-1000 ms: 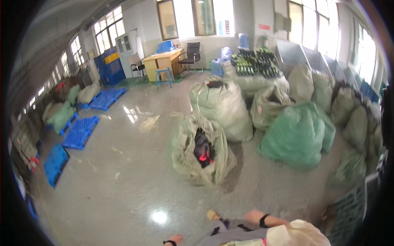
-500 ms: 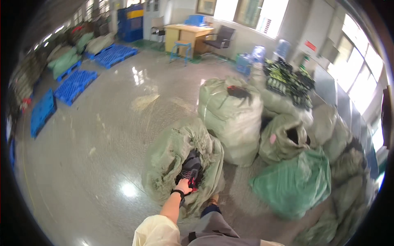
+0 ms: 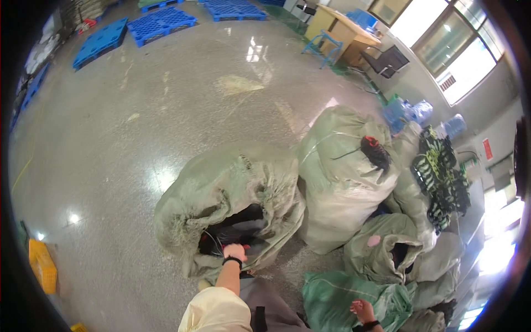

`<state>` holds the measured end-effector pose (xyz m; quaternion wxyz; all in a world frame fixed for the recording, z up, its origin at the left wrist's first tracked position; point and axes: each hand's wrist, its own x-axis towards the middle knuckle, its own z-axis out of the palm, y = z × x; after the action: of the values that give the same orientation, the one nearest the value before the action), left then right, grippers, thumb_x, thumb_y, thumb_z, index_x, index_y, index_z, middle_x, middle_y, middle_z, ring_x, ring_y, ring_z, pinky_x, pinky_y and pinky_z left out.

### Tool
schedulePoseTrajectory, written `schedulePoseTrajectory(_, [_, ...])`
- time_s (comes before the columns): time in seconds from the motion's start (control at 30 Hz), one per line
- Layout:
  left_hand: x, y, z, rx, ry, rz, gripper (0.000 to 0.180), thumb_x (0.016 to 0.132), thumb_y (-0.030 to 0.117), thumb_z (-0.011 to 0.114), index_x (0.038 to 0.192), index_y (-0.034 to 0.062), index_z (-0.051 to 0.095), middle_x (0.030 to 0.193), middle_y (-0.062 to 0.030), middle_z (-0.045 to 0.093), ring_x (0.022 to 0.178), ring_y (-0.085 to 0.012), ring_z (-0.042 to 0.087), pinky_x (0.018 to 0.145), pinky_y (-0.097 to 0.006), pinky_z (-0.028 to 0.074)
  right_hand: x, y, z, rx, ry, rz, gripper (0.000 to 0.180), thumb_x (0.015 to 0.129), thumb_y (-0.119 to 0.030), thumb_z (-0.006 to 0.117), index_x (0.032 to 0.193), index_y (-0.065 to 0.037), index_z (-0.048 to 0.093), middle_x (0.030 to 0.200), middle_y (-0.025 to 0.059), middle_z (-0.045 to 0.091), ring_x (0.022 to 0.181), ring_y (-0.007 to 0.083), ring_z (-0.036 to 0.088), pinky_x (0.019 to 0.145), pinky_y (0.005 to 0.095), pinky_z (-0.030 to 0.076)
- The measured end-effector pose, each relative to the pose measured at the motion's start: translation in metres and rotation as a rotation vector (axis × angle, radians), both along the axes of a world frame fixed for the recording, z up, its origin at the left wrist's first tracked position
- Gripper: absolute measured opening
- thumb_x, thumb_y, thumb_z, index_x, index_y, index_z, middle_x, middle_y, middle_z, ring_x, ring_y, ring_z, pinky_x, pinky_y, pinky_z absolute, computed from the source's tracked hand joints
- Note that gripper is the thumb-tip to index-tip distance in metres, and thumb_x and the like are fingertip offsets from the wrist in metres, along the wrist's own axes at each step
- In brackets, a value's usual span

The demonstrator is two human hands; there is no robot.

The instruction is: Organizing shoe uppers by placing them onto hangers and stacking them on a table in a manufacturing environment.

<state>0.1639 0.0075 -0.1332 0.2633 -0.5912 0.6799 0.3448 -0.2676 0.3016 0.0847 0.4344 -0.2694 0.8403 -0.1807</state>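
While the left hand (image 3: pixel 234 252) reaches into the open sack (image 3: pixel 227 171), the right hand (image 3: pixel 362 311) is free.

In the head view, the grey-green sack sits on the floor just before the person, and dark goods (image 3: pixel 243 229) with red parts lie inside its mouth. The left hand is at these goods, but I cannot tell whether its fingers grip one. The right hand, loosely open and empty, is by the green sack (image 3: pixel 337 301). Nothing is lifted clear, so I judge the handling to be only at its beginning, with the contents left inside. The mouth faces toward the person; its long axis slants from lower left to upper right. The goods' own direction is too hidden to tell.
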Motion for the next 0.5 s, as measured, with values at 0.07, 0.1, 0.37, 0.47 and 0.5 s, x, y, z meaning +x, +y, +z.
schedulePoseTrajectory(0.07, [-0.004,0.054,0.034,-0.171,0.144,-0.034,0.045,0.063,0.042,0.069,0.097,0.0129,0.064,0.094,-0.0069,0.064,0.086,-0.0242,0.063,0.074,-0.038,0.051,0.002,-0.026,-0.017,0.085,0.007,0.180,0.019,0.080,-0.026,0.052,0.088,-0.012,0.061,0.079,0.0130,0.064,0.081,0.0276,0.060,0.073,0.0350,0.047])
schedulePoseTrajectory(0.1, [-0.001,0.078,0.034,-0.094,0.121,0.055,0.043,0.064,0.042,0.069,0.094,0.0126,0.065,0.095,-0.0078,0.064,0.085,-0.0249,0.063,0.074,-0.038,0.051,0.004,-0.036,-0.032,0.159,0.062,0.382,0.022,0.081,-0.028,0.050,0.090,-0.011,0.061,0.083,0.0135,0.064,0.084,0.0299,0.060,0.074,0.0369,0.046])
schedulePoseTrajectory(0.37, [0.111,0.181,0.280,-0.492,0.751,0.471,0.023,0.064,0.027,0.070,0.068,0.0054,0.061,0.060,-0.0161,0.056,0.059,-0.0337,0.058,0.052,-0.038,0.045,0.128,-0.142,-0.070,0.204,0.261,1.296,0.033,0.085,-0.028,0.038,0.100,-0.006,0.057,0.097,0.0184,0.060,0.093,0.0371,0.055,0.078,0.0443,0.044])
schedulePoseTrajectory(0.47, [0.149,0.227,0.368,-0.601,0.839,0.421,0.020,0.063,0.018,0.072,0.070,0.0017,0.062,0.055,-0.0108,0.054,0.049,-0.0185,0.055,0.049,-0.030,0.042,0.192,-0.196,-0.075,-0.548,0.363,1.047,0.028,0.076,-0.005,0.048,0.103,-0.005,0.053,0.097,0.0180,0.054,0.093,0.0357,0.052,0.079,0.0422,0.043])
schedulePoseTrajectory(0.5, [0.162,0.235,0.413,-0.530,0.802,0.461,0.016,0.064,0.012,0.070,0.071,0.0002,0.062,0.058,-0.0067,0.057,0.052,-0.0131,0.055,0.050,-0.027,0.042,0.209,-0.217,-0.077,-0.732,0.412,0.999,0.031,0.075,-0.003,0.046,0.105,-0.004,0.051,0.099,0.0170,0.053,0.094,0.0353,0.051,0.080,0.0411,0.043])
